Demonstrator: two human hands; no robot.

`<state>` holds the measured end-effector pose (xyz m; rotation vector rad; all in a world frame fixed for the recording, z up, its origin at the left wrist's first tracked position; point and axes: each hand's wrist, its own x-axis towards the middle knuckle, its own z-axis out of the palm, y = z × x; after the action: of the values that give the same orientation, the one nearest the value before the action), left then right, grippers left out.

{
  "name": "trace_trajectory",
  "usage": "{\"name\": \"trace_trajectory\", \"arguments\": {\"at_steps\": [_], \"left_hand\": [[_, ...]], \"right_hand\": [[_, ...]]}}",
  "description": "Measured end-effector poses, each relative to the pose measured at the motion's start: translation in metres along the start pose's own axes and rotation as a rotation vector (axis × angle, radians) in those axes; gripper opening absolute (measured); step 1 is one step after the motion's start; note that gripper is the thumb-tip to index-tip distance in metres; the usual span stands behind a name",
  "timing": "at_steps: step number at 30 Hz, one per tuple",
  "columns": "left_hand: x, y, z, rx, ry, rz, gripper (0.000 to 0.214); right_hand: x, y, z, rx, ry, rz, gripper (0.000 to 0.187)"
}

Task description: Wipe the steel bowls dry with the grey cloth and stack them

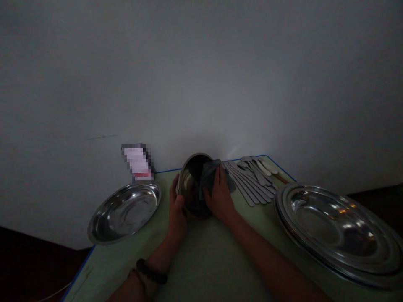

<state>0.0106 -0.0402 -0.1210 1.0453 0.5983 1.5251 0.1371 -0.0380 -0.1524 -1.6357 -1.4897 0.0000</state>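
Observation:
A round steel bowl [192, 180] is tilted up on its edge at the middle of the table. My left hand [176, 207] grips its left rim, thumb on the inside. My right hand [220, 197] presses a dark grey cloth [210, 173] against the inside of the bowl, fingers closed over the cloth. A dark bead bracelet sits on my left wrist.
A steel plate [124, 212] lies at the left of the pale green table [208, 260]. A stack of large steel plates [338, 233] is at the right. Several spoons [252, 176] lie in a row behind. A small blurred-out card [137, 161] leans on the white wall.

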Motion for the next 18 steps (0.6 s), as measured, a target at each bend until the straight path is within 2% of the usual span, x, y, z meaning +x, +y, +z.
{"name": "trace_trajectory", "arguments": {"at_steps": [3,6,9,12,15,18], "left_hand": [[0.008,-0.001,0.002,0.035,0.112,-0.056,0.047],[0.011,0.002,0.001,0.08,0.157,-0.076,0.036],[0.011,0.004,-0.001,0.094,0.146,-0.113,0.037],[0.009,0.002,-0.008,0.041,0.107,-0.164,0.057],[0.007,0.003,-0.024,0.011,0.098,-0.239,0.07],[0.005,0.008,-0.04,0.001,0.065,-0.319,0.059]], "right_hand": [[0.004,0.002,0.005,0.046,0.004,0.057,0.068],[0.003,0.001,0.005,0.032,-0.028,0.083,0.069],[0.002,0.0,0.004,-0.001,-0.058,0.103,0.071],[0.002,-0.002,0.003,-0.035,-0.082,0.098,0.071],[0.0,-0.007,0.002,-0.088,-0.097,0.043,0.068],[-0.004,-0.014,0.0,-0.149,-0.085,-0.053,0.062]]}}
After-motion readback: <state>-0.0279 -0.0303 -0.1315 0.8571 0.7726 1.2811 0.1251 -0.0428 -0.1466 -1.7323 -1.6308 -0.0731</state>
